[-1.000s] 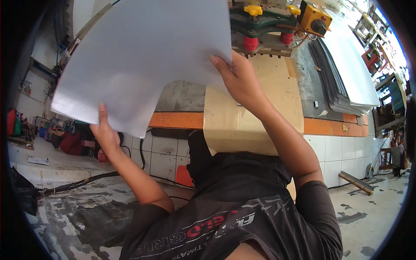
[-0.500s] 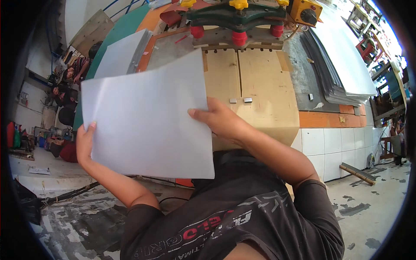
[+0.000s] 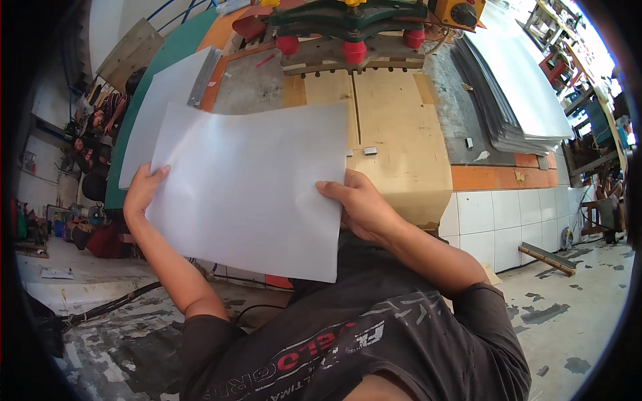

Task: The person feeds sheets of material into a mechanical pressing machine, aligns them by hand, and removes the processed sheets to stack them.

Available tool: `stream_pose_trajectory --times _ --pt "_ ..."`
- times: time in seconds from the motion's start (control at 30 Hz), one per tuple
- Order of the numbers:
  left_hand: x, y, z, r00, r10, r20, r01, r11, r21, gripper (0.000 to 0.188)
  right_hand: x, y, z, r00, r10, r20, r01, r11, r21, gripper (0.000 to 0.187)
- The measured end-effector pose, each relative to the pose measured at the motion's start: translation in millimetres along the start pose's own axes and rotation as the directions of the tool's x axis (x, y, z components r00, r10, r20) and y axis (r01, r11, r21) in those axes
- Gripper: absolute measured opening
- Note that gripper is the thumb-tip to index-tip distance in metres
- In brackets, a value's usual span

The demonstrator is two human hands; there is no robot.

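A large white sheet, slightly bowed, is held up in front of me by both hands. My left hand grips its left edge, thumb on the near face and the other fingers hidden behind. My right hand pinches the right edge the same way, with the thumb lying on the face. Behind the sheet lies a tan board with a long dark slot down it. A small metal block rests on that board, just beyond my right hand; a second one is partly covered by the sheet.
A green press frame with red cylindrical parts stands at the board's far end. A yellow box with a black knob is beside it. Stacked sheets lie at right, another stack at left. People sit at far left.
The sheet has shifted right and tilted, its top edge dropping nearer to me. Both hands moved with it, keeping their grip. The view has shifted slightly.
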State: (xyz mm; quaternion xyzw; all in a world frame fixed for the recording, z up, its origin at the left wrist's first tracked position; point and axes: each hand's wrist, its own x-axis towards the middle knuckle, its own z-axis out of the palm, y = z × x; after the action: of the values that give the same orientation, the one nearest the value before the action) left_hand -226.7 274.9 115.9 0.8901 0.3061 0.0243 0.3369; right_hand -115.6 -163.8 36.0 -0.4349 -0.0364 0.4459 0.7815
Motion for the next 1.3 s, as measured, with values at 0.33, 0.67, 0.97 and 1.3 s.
stream_pose_trajectory --times 0.33,0.67,0.97,1.3 --pt "33 29 23 0.991 0.094 0.094 -0.092 0.995 -0.027 0.042 -18 -14 -34 0.989 -0.108 -0.101 0.109 0.994 0.007 0.037" --pt "66 64 98 0.884 0.148 0.444 0.064 0.902 -0.427 0.052 -36 -91 -111 0.935 -0.313 -0.166 0.223 0.884 -0.411 0.037" --pt "97 131 158 0.901 0.12 0.417 0.122 0.852 -0.509 0.054 -3 -181 -180 0.838 -0.471 -0.274 0.02 0.529 -0.848 0.036" --pt "153 144 180 0.921 0.271 0.281 -0.034 0.772 -0.635 0.042 47 -214 -212 0.746 -0.646 -0.162 -0.001 0.241 -0.97 0.03"
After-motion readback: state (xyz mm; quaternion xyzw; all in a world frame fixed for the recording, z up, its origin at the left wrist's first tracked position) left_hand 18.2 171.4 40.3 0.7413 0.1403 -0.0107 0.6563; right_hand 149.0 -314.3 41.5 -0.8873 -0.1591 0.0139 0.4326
